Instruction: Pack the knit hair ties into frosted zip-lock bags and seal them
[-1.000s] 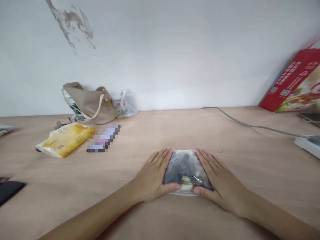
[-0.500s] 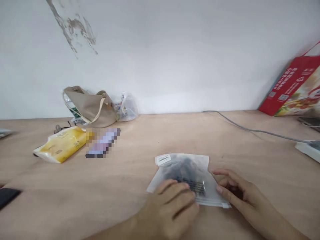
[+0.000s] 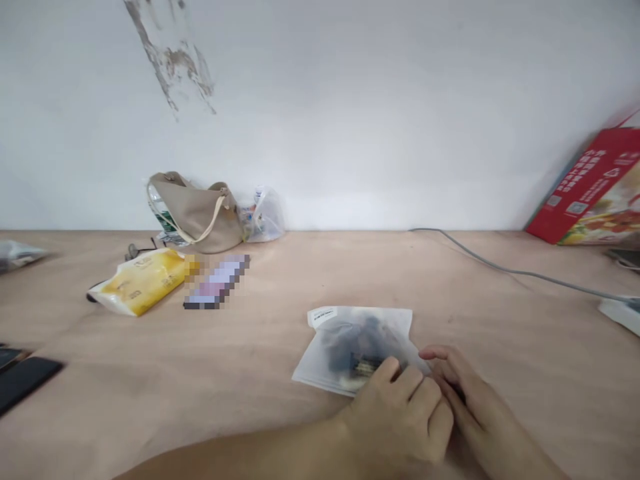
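A pale wooden counter [image 3: 260, 373] is stretching across the scene, a red cardboard box [image 3: 585, 187] leaning far right and a beige handbag [image 3: 197, 220] sitting far left. Near the centre, a translucent zip bag [image 3: 353, 350] holding something dark is lying under the curled left hand [image 3: 395, 420]. The bent right hand [image 3: 480, 407] is resting at its right corner; whether either hand is pinching, I cannot tell.

Plain indoor work space, plywood table [image 3: 320, 280], scuffed white wall [image 3: 350, 120] (paint marked near the top), power strip [image 3: 620, 313], handbag [image 3: 195, 217]

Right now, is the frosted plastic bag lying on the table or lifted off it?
Lying on the table: the frosted plastic bag rests on the tabletop, its far edge flat, while the left hand lies over its near edge.
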